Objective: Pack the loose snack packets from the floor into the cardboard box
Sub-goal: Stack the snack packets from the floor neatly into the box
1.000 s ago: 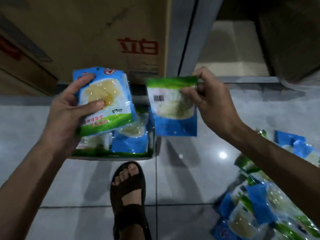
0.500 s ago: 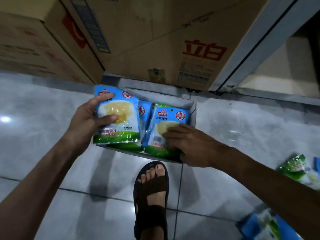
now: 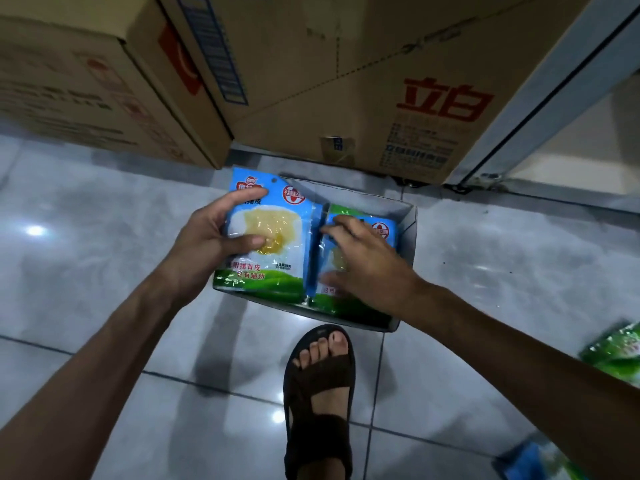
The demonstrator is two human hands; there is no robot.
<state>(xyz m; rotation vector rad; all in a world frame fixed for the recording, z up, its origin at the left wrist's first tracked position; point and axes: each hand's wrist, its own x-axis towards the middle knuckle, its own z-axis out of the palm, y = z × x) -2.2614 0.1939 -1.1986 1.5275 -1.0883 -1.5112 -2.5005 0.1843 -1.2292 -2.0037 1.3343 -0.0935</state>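
Note:
A small open cardboard box (image 3: 408, 233) sits on the floor in front of me. My left hand (image 3: 211, 237) grips a blue, white and green snack packet (image 3: 273, 237) over the box's left side, thumb across its front. My right hand (image 3: 360, 261) lies with spread fingers on a second packet (image 3: 384, 230) inside the box, on the right. Loose packets show at the right edge: a green one (image 3: 620, 351) and a blue one (image 3: 526, 462) near the bottom, partly cut off by my right arm.
Large cardboard cartons (image 3: 346, 74) stand stacked right behind the small box, another carton (image 3: 79, 77) to the left. A metal door frame (image 3: 540, 98) slants at the upper right. My sandalled foot (image 3: 318, 396) rests just in front of the box on the glossy tiled floor.
My right hand brought its packet from the air down into the box and now lies on it. My left hand lowered its packet to the box. The view shifted left.

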